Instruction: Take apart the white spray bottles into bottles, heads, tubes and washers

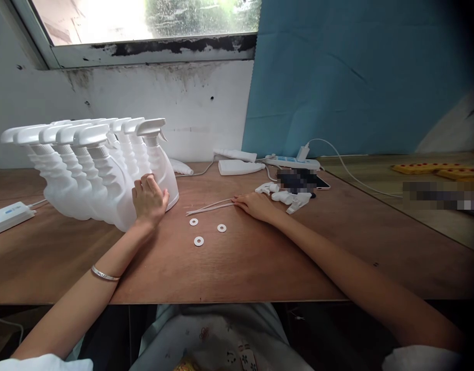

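The left hand lies on the nearest spray bottle, palm against its swollen lower body, fingers curved loosely over the plastic: a steadying touch, not a closed grasp. That bottle stands at the near end of a tight row of white trigger bottles, all leaning the same way on the left half of the wooden table, trigger heads pointing right. Across the board, the right hand lies flat and open, fingertips on the end of a few thin white tubes that lie on the wood between the two hands; nothing is pinched yet. Just in front of the tubes sit three small white washers, apart from one another and untouched. By the look of it this is the reaching moment of an assembly round, one hand on a bottle and the other at the loose parts. Lifting one tube would call for a fine thumb-and-finger pinch to part it from its neighbours, and the washers, lying flat, would need a nail under the edge. Behind the right hand is a small heap of white plastic pieces, then a white power strip with a charger plugged in. A silver bracelet sits on the left wrist, and another power strip lies at the far left edge.
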`<action>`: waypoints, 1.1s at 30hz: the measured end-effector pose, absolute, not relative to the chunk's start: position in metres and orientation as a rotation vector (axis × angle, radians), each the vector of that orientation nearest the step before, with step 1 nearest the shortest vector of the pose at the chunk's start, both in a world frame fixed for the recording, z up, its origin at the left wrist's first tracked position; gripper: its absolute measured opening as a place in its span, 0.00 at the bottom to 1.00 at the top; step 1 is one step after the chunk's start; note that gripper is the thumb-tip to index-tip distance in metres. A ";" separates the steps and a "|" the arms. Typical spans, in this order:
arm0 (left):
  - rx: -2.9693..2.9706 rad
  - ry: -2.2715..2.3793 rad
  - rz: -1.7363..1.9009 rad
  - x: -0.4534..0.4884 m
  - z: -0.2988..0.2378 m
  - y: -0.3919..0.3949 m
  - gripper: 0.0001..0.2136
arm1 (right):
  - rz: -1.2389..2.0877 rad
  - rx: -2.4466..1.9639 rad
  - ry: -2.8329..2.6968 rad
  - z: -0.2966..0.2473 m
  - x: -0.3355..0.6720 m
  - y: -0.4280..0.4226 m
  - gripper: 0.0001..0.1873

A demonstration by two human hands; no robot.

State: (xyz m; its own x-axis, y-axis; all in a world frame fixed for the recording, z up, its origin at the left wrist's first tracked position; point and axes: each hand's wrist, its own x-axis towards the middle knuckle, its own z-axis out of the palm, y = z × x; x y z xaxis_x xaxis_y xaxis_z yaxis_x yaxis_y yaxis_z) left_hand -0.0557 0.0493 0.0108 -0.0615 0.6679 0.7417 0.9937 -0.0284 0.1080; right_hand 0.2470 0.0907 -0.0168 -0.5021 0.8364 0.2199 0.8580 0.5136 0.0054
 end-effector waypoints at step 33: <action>-2.856 -1.175 -0.343 -0.037 -0.001 0.038 0.09 | -0.493 -2.090 -2.074 -0.018 0.279 0.105 0.22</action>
State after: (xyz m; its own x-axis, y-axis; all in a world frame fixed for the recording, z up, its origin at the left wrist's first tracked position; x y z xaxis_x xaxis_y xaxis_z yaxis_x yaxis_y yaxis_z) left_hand -0.0366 0.0378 -0.0008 0.6896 0.6913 0.2158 0.6987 -0.7134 0.0524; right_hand 0.2789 0.1050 -0.0182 -0.0135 0.9411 0.3377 0.9925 -0.0285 0.1191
